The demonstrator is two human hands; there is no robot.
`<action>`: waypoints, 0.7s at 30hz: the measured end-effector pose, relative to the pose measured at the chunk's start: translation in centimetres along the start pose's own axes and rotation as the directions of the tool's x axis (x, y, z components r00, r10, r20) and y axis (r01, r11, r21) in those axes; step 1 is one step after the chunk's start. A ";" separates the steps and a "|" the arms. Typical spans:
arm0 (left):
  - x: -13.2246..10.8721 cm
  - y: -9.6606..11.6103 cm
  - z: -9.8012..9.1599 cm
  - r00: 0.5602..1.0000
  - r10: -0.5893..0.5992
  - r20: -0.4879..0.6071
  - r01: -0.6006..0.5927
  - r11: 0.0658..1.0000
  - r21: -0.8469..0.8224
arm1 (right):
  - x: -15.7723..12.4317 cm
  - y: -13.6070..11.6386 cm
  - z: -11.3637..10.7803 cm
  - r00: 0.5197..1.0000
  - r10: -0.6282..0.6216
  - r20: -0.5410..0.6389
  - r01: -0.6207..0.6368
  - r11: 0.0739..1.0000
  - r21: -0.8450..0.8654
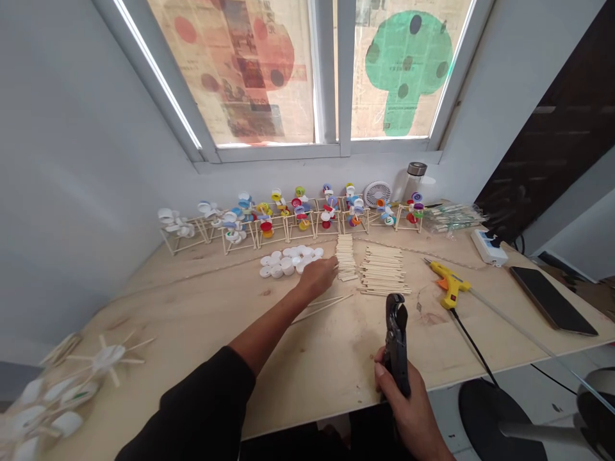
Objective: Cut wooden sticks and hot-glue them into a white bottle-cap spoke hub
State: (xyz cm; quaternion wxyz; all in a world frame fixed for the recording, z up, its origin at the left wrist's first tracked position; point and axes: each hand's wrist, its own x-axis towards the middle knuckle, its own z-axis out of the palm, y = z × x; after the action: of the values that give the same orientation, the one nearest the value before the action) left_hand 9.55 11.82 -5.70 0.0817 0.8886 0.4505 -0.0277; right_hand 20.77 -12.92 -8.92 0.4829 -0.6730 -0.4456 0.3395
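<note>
My left hand (318, 278) reaches forward over the table, its fingers bunched together at the left edge of a stack of short wooden sticks (346, 259). What lies between those fingertips is hidden. My right hand (408, 400) is wrapped round the handles of a dark hand cutter (396, 339) with a hooked jaw, held upright above the table's front edge. Longer wooden sticks (383, 270) lie in a pile right of the short ones. White bottle caps (287, 264) are grouped left of my left hand. A few loose long sticks (327, 306) lie under my left forearm.
Several small stick frames with coloured cap wheels (300, 221) line the back. At right are a yellow glue gun (449, 282) with its cord, a power strip (489, 248) and a dark phone or tablet (552, 301). A stick-spoked cap wheel (109, 358) lies at left.
</note>
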 end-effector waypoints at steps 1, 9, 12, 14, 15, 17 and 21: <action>-0.9 -0.4 0.1 1.000 0.003 0.013 -0.003 1.000 -0.004 | 0.0 0.0 0.0 1.000 -0.002 0.000 0.002 1.000 0.004; -5.4 -2.3 1.2 0.994 0.080 0.071 -0.075 0.995 -0.072 | 0.0 -0.4 -0.1 1.000 0.007 0.017 -0.007 1.000 0.002; -5.5 -2.3 1.4 0.996 0.079 0.036 -0.075 0.991 -0.115 | -0.1 -0.6 0.0 1.000 0.010 0.010 -0.010 1.000 -0.011; -5.7 -2.5 1.2 0.998 0.067 -0.007 -0.067 0.986 -0.155 | -0.1 -0.7 0.0 1.000 0.006 0.013 -0.006 1.000 -0.019; -5.9 -2.6 1.0 0.998 0.053 -0.035 -0.059 0.982 -0.179 | -0.1 -0.7 0.0 1.000 0.003 0.016 -0.002 1.000 -0.023; -6.4 -3.0 0.5 0.994 0.009 -0.108 -0.034 0.972 -0.235 | 0.0 -0.8 -0.1 1.000 -0.004 0.024 0.004 0.999 -0.032; -8.4 -4.3 -0.6 0.951 -0.132 -0.280 0.027 0.935 -0.352 | 0.0 -0.7 -0.1 0.999 0.008 0.037 -0.006 0.999 -0.051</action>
State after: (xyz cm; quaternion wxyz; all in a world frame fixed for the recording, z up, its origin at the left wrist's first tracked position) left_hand 1.07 7.70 -4.54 0.1655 0.8352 0.4915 0.1829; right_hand 20.71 -12.82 -8.26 0.4560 -0.6802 -0.4609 0.3420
